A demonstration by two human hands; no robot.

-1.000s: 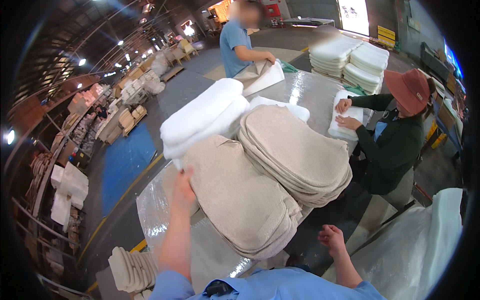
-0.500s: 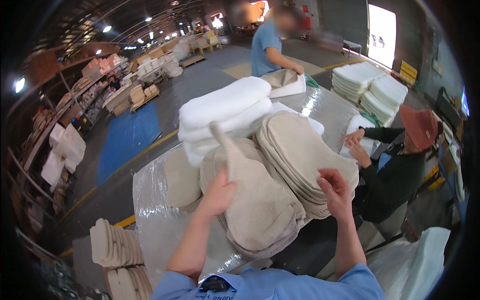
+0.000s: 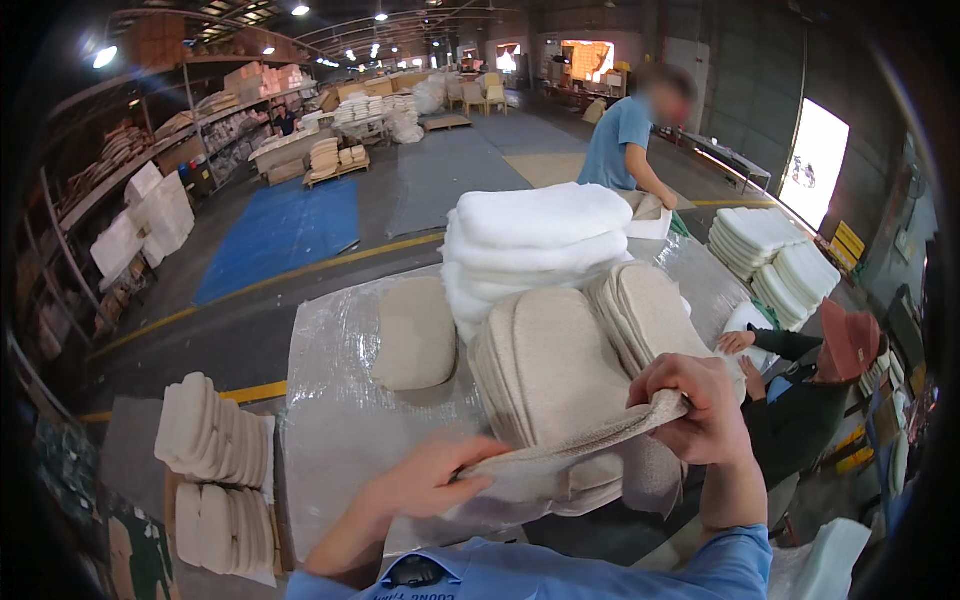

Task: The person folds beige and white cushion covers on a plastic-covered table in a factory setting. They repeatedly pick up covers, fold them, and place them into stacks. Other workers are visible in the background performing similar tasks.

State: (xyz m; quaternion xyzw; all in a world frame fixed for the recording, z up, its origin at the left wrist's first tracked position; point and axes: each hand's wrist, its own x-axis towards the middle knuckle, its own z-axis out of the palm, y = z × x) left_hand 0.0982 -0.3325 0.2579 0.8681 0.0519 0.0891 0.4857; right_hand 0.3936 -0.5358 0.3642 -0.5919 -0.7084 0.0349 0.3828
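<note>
A beige fabric cushion cover (image 3: 585, 442) is stretched between my hands in front of my chest, its edge toward me. My left hand (image 3: 435, 476) grips its left end, thumb and fingers pinching the edge. The right end is bunched in my right hand (image 3: 700, 405), fingers closed round it. Just beyond lies a stack of beige covers (image 3: 550, 360), with a second beige stack (image 3: 650, 315) to its right. Further off, thick white cushion pads (image 3: 540, 218) are piled up. A single beige piece (image 3: 415, 335) lies flat to the left on the plastic-covered table (image 3: 345, 440).
Across the table a person in blue (image 3: 620, 145) handles a cover. At the right, a person in a reddish hat (image 3: 850, 330) touches a white pad. Stacked white pads (image 3: 770, 250) stand beyond. Beige stacks (image 3: 215, 430) sit low at the left, beside the table.
The beige cover has been lifted off the pile and pulled out toward me. My right hand, empty before, has closed on its right end. My view has turned left.
</note>
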